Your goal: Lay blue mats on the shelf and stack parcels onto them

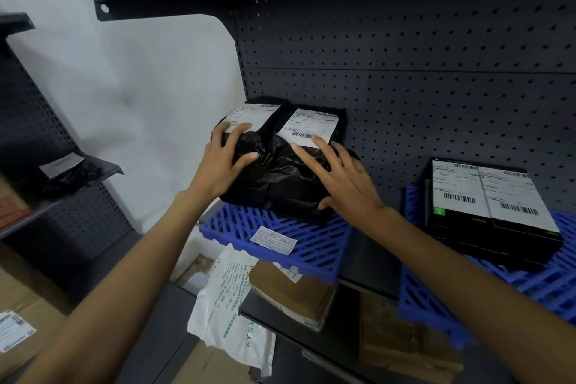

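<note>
Parcels [280,171] in black bags sit side by side on the left blue mat [280,237], at the nine o'clock end of the shelf [371,259]. The left hand [224,162] and right hand [346,181] press flat on them, fingers spread, gripping nothing. They are best pushed evenly toward twelve o'clock, square against the back panel [405,87].

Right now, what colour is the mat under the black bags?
Blue, with rows of open slots. The mat shows best in the head view.
</note>
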The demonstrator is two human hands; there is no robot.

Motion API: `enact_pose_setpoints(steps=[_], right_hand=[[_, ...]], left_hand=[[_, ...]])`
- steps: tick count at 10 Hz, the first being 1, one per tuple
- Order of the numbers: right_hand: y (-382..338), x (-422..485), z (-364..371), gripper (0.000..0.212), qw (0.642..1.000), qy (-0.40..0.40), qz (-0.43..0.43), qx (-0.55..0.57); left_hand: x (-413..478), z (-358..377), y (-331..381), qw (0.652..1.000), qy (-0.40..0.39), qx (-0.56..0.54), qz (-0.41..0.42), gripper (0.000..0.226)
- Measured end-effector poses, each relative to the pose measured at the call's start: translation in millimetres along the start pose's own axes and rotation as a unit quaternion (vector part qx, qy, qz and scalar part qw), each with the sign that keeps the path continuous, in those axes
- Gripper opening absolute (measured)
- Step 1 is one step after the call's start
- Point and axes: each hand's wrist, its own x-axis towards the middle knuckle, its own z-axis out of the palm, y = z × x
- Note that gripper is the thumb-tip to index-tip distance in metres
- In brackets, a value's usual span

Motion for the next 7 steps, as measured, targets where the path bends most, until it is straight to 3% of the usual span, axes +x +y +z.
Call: enact_pose_setpoints(steps=[2,4,6,7], right_hand=[[-10,4,1,0.135,1.0,-0.016,0.011,-0.009],[-16,4,-5,0.132,0.999,-0.033,0.019,-0.017],[-16,-15,-19,0.101,0.999,-0.026,0.017,0.012],[-11,-27,-39,0.08,0.998,-0.011,0.038,0.038]], left_hand=[[-6,14,9,1.0,0.029,0.006,0.011,0.054],[-6,0,9,0.999,-0.02,0.02,0.034,0.052],[-13,-13,29,0.985,-0.022,0.17,-0.025,0.053],[-20,-17,55,0.98,-0.027,0.197,0.026,0.06]])
